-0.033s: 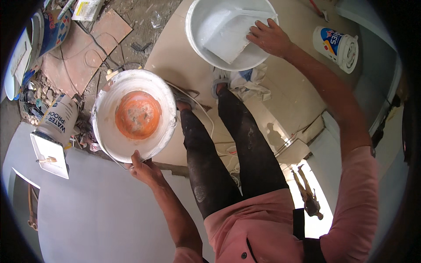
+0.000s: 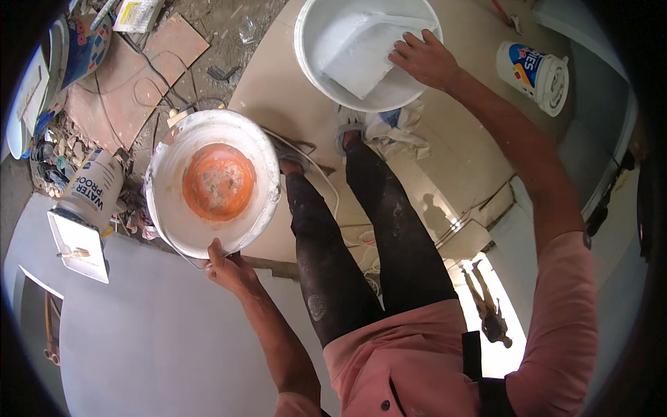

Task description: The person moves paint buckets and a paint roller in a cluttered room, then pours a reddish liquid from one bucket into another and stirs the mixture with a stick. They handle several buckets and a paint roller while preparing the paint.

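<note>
Likely at the holding step: left of the legs (image 2: 319, 264), gripping the orange-bottomed bucket (image 2: 169, 167) by its rim in the closed fingers of the left hand (image 2: 233, 270). Farther off, resting the right hand (image 2: 429, 62) against a flat white piece (image 2: 361, 62) inside the white tub (image 2: 314, 35); cannot tell whether gripping or only touching. For the next move, make both holds definite before shifting bucket or tub.
</note>
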Demonstrator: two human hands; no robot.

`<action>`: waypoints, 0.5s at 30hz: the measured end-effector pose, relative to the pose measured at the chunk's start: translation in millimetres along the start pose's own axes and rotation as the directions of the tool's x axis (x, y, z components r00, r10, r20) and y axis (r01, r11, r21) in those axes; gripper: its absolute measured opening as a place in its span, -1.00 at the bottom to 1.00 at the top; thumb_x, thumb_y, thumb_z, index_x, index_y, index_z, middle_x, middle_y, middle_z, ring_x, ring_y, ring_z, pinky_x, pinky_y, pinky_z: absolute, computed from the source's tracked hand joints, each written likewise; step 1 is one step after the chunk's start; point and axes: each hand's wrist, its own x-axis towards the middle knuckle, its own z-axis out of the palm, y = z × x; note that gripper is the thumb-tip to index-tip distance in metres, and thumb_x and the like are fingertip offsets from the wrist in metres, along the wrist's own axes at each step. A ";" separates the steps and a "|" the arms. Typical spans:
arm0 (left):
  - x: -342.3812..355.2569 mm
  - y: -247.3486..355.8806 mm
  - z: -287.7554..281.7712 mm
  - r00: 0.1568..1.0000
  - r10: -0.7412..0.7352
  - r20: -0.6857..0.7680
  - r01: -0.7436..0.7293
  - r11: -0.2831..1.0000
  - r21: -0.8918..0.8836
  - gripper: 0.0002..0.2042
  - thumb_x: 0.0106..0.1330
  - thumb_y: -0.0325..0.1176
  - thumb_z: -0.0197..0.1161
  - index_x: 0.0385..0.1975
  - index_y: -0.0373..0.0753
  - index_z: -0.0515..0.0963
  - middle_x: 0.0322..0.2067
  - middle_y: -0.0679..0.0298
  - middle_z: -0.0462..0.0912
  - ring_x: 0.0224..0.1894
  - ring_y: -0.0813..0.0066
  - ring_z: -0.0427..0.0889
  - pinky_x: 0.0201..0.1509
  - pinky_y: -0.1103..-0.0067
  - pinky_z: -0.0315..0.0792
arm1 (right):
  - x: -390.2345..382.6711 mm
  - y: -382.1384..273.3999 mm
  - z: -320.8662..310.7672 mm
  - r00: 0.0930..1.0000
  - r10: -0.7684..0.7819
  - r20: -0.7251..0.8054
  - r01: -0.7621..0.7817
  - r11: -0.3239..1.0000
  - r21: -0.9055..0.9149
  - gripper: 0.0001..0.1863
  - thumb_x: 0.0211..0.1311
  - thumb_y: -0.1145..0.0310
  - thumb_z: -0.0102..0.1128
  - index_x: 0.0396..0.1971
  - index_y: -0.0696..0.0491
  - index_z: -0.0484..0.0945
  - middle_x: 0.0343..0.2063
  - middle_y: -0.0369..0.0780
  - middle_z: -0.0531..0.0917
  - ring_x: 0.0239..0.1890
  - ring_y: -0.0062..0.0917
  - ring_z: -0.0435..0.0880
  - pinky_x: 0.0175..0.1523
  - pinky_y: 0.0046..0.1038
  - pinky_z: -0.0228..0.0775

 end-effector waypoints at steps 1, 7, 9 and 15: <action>2.8 -0.2 -1.2 1.000 0.001 -0.008 -0.001 1.000 0.005 -0.69 0.03 -0.50 0.08 -0.19 -0.34 0.26 -0.21 0.11 0.39 -0.19 0.33 0.45 -0.12 0.44 0.43 | 3.3 -4.7 5.1 1.000 0.023 0.013 -0.023 1.000 -0.011 -0.82 0.03 0.31 -0.03 -0.32 -0.15 0.46 -0.28 -0.38 0.48 -0.05 -0.58 0.36 -0.10 -0.41 0.16; 3.1 -2.9 5.1 0.999 0.029 -0.015 -0.028 0.999 0.036 -0.65 0.03 -0.50 0.08 -0.13 -0.37 0.27 -0.20 0.10 0.39 -0.18 0.32 0.46 -0.13 0.43 0.43 | 38.7 -24.8 22.3 0.872 0.482 0.082 -0.489 0.854 0.180 -0.88 0.06 0.26 0.02 -0.41 -0.08 0.48 -0.44 -0.34 0.55 -0.30 -0.55 0.49 -0.29 -0.38 0.25; 3.6 -2.7 4.8 0.999 0.036 0.002 -0.036 0.999 0.021 -0.64 0.04 -0.51 0.07 -0.12 -0.38 0.26 -0.20 0.09 0.40 -0.18 0.31 0.46 -0.12 0.43 0.43 | 49.1 -27.2 13.7 0.769 0.590 0.245 -0.635 0.749 0.189 -0.84 0.09 0.20 0.01 -0.40 -0.07 0.49 -0.46 -0.33 0.56 -0.33 -0.51 0.52 -0.33 -0.33 0.28; 10.3 -5.7 -0.6 1.000 -0.012 0.006 0.012 0.999 -0.033 -0.65 0.06 -0.53 0.04 -0.10 -0.39 0.26 -0.19 0.07 0.41 -0.18 0.29 0.48 -0.15 0.44 0.48 | 60.0 -41.7 4.3 0.245 0.741 0.625 -0.957 0.083 0.277 -0.65 0.05 0.04 0.01 -0.28 -0.05 0.50 -0.31 -0.21 0.57 -0.20 -0.36 0.53 -0.22 -0.28 0.32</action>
